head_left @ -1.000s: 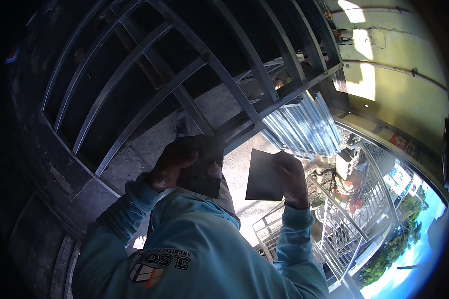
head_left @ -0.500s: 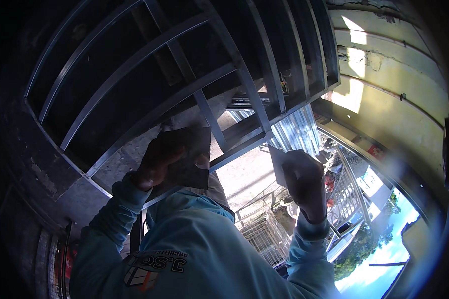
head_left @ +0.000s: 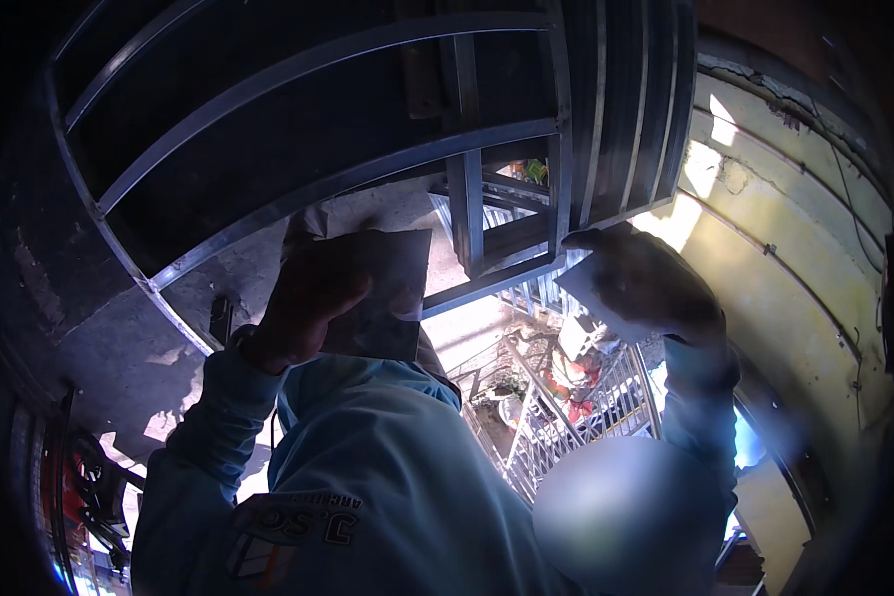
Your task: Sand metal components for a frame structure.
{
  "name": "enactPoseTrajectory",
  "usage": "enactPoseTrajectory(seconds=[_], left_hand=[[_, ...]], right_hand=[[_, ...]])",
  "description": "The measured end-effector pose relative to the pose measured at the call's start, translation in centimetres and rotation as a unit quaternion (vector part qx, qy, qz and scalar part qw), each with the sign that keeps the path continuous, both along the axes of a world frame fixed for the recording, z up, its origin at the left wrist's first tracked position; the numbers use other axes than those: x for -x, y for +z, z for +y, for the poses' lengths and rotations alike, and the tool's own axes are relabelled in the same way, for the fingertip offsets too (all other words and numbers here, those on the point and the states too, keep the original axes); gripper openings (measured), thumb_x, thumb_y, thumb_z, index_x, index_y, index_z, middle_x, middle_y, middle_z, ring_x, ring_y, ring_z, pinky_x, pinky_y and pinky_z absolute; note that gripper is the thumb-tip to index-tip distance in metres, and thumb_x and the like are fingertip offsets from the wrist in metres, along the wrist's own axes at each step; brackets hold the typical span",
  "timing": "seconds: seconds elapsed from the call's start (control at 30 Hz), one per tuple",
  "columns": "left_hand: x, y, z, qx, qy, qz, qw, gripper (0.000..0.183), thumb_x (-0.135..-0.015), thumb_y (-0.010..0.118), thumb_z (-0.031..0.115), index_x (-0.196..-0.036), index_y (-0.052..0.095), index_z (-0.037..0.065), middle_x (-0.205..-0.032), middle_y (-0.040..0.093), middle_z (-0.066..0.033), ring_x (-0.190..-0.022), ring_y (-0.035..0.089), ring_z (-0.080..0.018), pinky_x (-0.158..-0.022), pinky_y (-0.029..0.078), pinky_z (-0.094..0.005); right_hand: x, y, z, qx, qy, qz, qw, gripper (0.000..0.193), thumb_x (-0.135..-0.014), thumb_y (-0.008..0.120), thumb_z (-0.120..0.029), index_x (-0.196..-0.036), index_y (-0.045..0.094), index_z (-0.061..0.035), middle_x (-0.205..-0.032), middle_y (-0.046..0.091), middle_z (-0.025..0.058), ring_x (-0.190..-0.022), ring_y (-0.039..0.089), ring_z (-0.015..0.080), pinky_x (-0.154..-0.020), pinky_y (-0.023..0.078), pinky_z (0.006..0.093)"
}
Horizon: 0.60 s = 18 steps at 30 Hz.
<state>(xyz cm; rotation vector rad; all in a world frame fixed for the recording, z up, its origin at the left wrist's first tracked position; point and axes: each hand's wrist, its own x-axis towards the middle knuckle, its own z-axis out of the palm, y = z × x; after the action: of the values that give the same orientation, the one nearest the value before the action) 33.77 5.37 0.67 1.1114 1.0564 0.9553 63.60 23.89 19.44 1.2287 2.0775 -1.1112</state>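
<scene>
- Nearest, the teal long-sleeved shirt (head_left: 387, 447) fills the lower middle, with a pale blurred disc covering part of its right sleeve (head_left: 697, 397).
- The left hand (head_left: 313, 303) is raised ahead of the torso, elbow bent, forearm slanting up and inward; its grip pinches the left side of a dark square plate (head_left: 397, 263), thumb over the near face.
- That plate hangs in front of the waist, its broad face turned to the camera.
- The right hand (head_left: 658, 283) reaches farther forward, back of the hand uppermost, wrist bent inward, fingers pointing left; its grip closes on a second dark plate (head_left: 591, 290), mostly covered by the hand.
- Those fingers lie beside the lower corner of a metal bar frame (head_left: 465, 214); whether they touch it, I cannot tell.
- Beyond stand white metal grilles (head_left: 621, 402).
- At far right rises a yellow wall (head_left: 755, 288).
</scene>
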Motion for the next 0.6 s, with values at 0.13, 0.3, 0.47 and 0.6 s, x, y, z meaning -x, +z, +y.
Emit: enactPoseTrajectory(seconds=[0.13, 0.3, 0.47, 0.6], left_hand=[[1.0, -0.1, -1.6, 0.053, 0.042, -0.035, 0.997, 0.022, -0.100, 0.059, 0.015, -0.117, 0.067, 0.004, -0.117, 0.067, -0.0132, -0.108, 0.063, -0.0282, -0.097, 0.048, -0.0427], [0.3, -0.3, -3.1, 0.064, 0.094, -0.066, 0.991, 0.020, -0.097, 0.063, 0.010, -0.116, 0.067, 0.005, -0.114, 0.068, -0.0135, -0.104, 0.066, -0.0283, -0.091, 0.053, -0.0404], [-0.4, 0.2, -4.2, -0.011, 0.106, 0.041, 0.993, 0.018, -0.095, 0.066, 0.008, -0.113, 0.069, 0.006, -0.113, 0.069, -0.0152, -0.102, 0.067, -0.0299, -0.090, 0.055, -0.0398], [-0.8, 1.1, -4.9, -0.197, 0.092, 0.218, 0.951, 0.020, -0.096, 0.063, 0.006, -0.115, 0.069, 0.004, -0.114, 0.069, -0.0165, -0.103, 0.068, -0.0311, -0.090, 0.056, -0.0410]], right_hand=[[-0.9, 0.4, -3.9, 0.173, -0.012, -0.215, 0.961, 0.092, -0.074, 0.059, 0.009, -0.159, 0.030, -0.0129, -0.075, 0.068, 0.0207, -0.061, 0.067, 0.0267, -0.061, 0.051, 0.0425], [-3.3, -1.5, -7.0, 0.173, -0.102, -0.164, 0.966, 0.097, -0.075, 0.060, 0.001, -0.161, 0.017, -0.0072, -0.071, 0.065, 0.0162, -0.062, 0.063, 0.0269, -0.063, 0.049, 0.0411], [-5.7, -4.3, -8.4, 0.071, -0.024, -0.131, 0.989, 0.092, -0.079, 0.065, -0.005, -0.158, 0.019, 0.0009, -0.068, 0.064, 0.0184, -0.063, 0.064, 0.0332, -0.064, 0.050, 0.0431], [-5.6, -6.4, -8.4, 0.047, -0.054, -0.162, 0.984, 0.066, -0.079, 0.065, -0.013, -0.140, 0.050, 0.0050, -0.085, 0.072, 0.0174, -0.080, 0.069, 0.0385, -0.080, 0.056, 0.0459]])
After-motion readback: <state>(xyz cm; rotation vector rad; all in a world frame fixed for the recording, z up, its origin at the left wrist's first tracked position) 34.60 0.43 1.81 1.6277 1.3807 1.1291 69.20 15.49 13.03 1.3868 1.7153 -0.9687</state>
